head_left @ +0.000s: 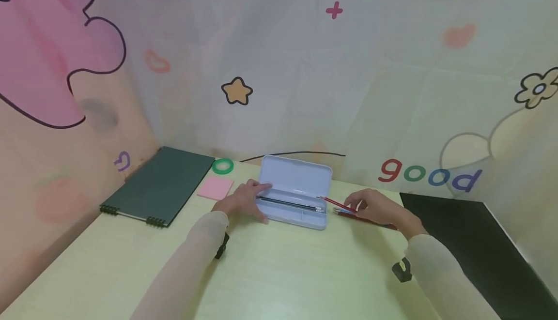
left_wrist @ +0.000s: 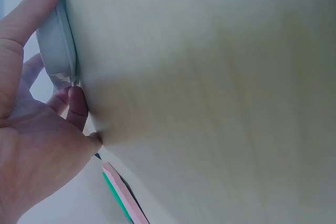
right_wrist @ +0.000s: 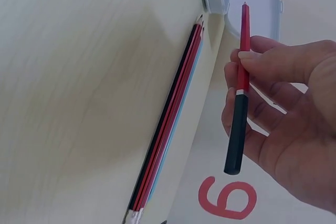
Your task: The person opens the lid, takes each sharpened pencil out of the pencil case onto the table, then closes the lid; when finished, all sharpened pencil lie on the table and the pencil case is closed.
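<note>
A pale blue pencil case (head_left: 296, 172) lies with its lid raised, black pencils (head_left: 287, 204) inside the tray. My left hand (head_left: 244, 199) grips its left end, the thumb at the near corner and the other fingers by the hinge side. Between thumb and fingers, my right hand (head_left: 370, 206) pinches a red pen (right_wrist: 243, 74) with a black end (right_wrist: 238, 135). Its tip points left, over the case's right edge. Below that hand, red-and-black striped pencils (right_wrist: 170, 114) and a light blue one (right_wrist: 178, 111) lie side by side on the table.
To the left are a dark green spiral notebook (head_left: 165, 184), a pink sticky-note pad (head_left: 215, 187) and a roll of green tape (head_left: 223, 166). On the right lies a large black board (head_left: 471, 242). A printed cloth (head_left: 283, 68) hangs behind the table.
</note>
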Demonstrator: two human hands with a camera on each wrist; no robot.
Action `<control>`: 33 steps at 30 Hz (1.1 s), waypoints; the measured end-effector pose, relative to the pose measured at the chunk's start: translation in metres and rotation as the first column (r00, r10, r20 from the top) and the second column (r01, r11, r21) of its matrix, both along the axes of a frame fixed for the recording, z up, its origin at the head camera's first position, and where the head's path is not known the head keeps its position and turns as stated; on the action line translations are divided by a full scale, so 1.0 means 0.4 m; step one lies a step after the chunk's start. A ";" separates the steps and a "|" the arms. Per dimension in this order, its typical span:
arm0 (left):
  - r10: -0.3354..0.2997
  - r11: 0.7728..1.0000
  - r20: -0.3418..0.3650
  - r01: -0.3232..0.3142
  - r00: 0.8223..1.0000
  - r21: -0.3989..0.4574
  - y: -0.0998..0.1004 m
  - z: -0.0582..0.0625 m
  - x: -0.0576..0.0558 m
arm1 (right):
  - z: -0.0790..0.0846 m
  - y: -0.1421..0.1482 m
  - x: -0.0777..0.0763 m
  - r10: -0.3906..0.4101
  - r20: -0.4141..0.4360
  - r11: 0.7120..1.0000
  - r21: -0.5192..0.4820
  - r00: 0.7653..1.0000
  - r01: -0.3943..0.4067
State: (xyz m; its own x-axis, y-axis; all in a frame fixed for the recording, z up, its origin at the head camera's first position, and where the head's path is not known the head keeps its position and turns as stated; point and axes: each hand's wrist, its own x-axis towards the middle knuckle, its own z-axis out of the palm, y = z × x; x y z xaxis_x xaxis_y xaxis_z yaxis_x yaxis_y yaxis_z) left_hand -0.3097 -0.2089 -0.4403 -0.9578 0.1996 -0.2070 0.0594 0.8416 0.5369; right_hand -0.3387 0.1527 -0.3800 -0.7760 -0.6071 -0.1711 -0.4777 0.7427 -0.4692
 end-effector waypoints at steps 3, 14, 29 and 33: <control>-0.001 1.000 0.004 0.001 1.000 0.002 0.000 0.001 -0.001 | -0.002 0.018 0.006 -0.005 -0.005 1.000 0.003 1.000 0.005; 0.008 1.000 0.006 -0.008 1.000 0.000 -0.001 -0.003 0.002 | -0.027 0.079 0.020 -0.002 0.006 1.000 -0.008 1.000 0.002; 0.005 1.000 -0.012 -0.005 1.000 -0.010 -0.008 -0.011 -0.004 | -0.077 0.100 0.027 -0.019 -0.028 1.000 0.007 0.999 0.019; 0.000 1.000 -0.012 0.000 1.000 -0.004 -0.010 -0.011 -0.004 | -0.087 0.100 0.030 -0.020 -0.088 1.000 0.003 0.996 0.020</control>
State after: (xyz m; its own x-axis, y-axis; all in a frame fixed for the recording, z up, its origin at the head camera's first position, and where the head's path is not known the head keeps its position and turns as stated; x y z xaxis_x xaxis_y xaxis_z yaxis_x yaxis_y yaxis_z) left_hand -0.3114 -0.2128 -0.4445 -0.9602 0.1990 -0.1961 0.0662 0.8439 0.5324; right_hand -0.3266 0.1928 -0.4148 -0.8001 -0.5907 -0.1043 -0.5017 0.7544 -0.4232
